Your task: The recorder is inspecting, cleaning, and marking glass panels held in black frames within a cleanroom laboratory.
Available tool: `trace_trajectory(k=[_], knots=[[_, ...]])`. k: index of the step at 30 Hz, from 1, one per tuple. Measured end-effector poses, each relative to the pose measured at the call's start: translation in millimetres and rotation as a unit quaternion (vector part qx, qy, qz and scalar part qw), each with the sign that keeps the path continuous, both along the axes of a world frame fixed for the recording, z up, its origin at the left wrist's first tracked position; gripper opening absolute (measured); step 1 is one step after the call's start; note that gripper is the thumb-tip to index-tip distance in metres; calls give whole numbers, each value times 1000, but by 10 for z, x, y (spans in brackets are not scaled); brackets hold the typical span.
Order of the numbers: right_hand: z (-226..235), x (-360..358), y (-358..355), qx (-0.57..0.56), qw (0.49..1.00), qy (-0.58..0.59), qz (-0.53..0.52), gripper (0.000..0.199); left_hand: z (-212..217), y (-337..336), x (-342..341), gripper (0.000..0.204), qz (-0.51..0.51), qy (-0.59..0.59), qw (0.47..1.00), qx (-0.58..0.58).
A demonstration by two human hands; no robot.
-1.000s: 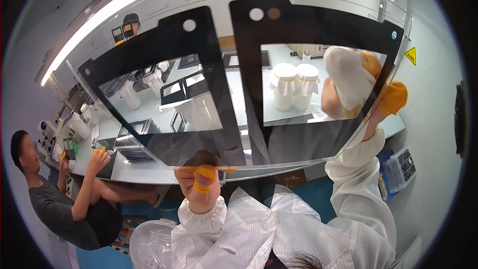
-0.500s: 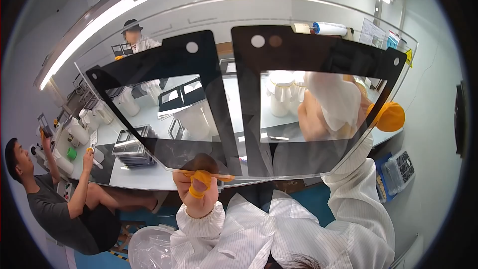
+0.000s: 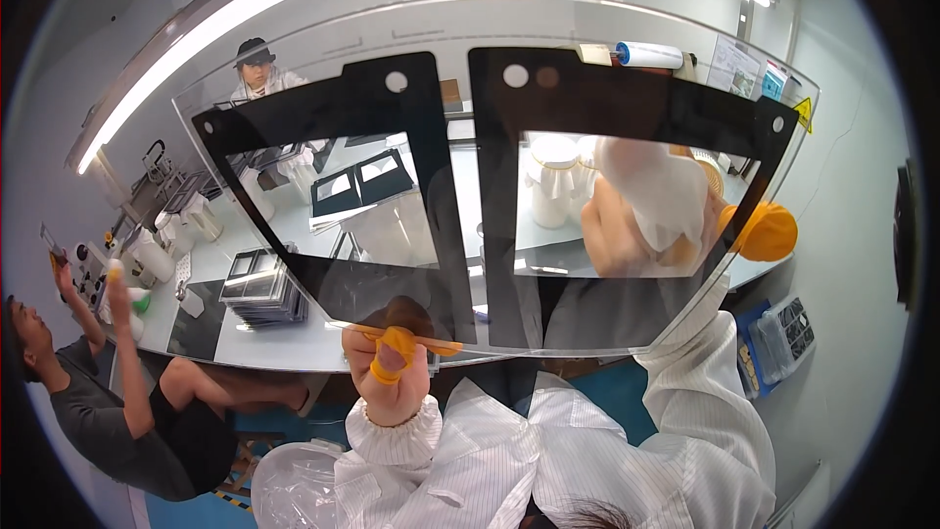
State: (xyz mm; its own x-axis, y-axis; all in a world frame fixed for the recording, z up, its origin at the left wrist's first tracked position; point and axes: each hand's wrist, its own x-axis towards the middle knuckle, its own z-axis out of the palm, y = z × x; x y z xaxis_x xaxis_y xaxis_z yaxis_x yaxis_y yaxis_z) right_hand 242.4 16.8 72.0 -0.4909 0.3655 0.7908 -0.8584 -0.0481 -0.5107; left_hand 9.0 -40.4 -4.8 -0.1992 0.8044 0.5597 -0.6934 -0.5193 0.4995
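A large clear sheet [image 3: 323, 36] with two black window-shaped frames, a left frame [image 3: 446, 235] and a right frame [image 3: 494, 206], is raised upright in front of me. My left hand [image 3: 394, 387], with orange finger covers, pinches its lower edge. Behind the right frame, seen through its window, my right hand [image 3: 612, 230] is closed on a crumpled white cloth [image 3: 661, 196] against or close to the sheet; contact cannot be made out. An orange finger cover [image 3: 766, 232] of that hand shows past the sheet's right edge.
Below the sheet is a white worktable [image 3: 284, 348] with a stack of black frames [image 3: 259, 289], black-framed sheets [image 3: 362, 181] and white cloth-covered containers [image 3: 553, 176]. A person [image 3: 88, 402] sits at left; another person [image 3: 257, 69] is at the far side. Right: plastic trays [image 3: 783, 333].
The sheet's left side has swung slightly to the right. My right hand and cloth have barely shifted. The seated person has leaned back leftward and raised a hand.
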Motion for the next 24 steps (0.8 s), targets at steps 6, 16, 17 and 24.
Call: trace_trajectory(k=[6, 16, 17, 24], knots=[[225, 9, 261, 171, 976, -46, 126, 28, 18, -35, -26, 26, 11, 6, 1000, -15], [216, -90, 167, 108, 992, -15, -63, 52, -84, 17, -53, 16, -4, 35, 996, 79], [175, -115, 152, 88, 992, -10, -89, 56, -100, 43, -72, 16, -2, 35, 997, 70], [-1241, -57, 634, -176, 898, -304, -267, 34, -429, 326, -324, 21, 31, 43, 999, -1]])
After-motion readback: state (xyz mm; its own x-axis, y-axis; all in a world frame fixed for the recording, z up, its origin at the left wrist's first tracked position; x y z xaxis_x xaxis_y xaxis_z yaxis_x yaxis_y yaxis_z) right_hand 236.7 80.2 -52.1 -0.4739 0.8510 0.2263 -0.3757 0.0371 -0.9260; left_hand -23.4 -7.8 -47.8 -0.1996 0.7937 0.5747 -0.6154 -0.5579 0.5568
